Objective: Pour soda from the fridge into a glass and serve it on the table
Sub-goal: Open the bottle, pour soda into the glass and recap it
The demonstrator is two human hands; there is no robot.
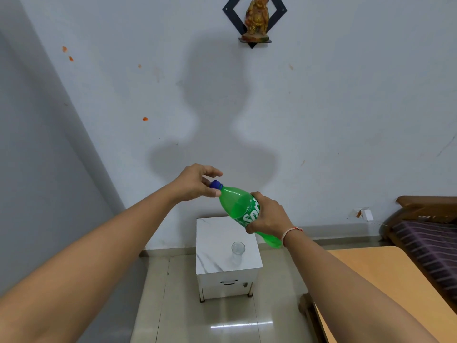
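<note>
Fingers [214,193] round blue cap [215,184] — bottle [238,205] tilted

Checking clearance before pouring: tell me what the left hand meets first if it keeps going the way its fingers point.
The blue cap of the green soda bottle; the left hand seems already at it, though contact is unclear.

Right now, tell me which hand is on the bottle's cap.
The left hand: its fingers curl around the blue cap. The right hand grips the green bottle around its label instead.
</note>
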